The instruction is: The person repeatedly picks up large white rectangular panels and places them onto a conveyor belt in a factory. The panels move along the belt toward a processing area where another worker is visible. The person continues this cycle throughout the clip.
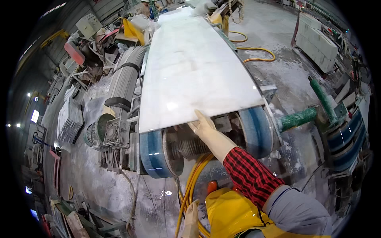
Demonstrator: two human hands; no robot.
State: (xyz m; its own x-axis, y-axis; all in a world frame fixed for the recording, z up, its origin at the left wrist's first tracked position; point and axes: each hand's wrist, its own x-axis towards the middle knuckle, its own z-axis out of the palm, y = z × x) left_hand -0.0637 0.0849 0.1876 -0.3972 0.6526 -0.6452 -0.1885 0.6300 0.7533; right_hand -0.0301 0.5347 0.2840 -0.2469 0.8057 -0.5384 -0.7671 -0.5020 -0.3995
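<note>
Industrial workshop — slab-handling hall | centre: broad white slab [194, 71] on blue conveyor belts [152, 154] | left of centre: motor unit [113, 133] | farther left: stacked pale slabs [70, 120] | upper left: metal cabinet [89, 25], yellow beam [54, 37] | upper right: white-stained floor [274, 27] | lower centre: yellow hose [193, 178]

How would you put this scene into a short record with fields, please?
Right hand: touching the near edge of the white slab
Left hand: low in the picture, beside yellow hoses; grip unclear
Slab support: two blue belts at the near end
Right of slab: green cylinders
Left of slab: long grey strips bound with dark straps
Clothing: yellow apron, red-and-black checked sleeve
</note>
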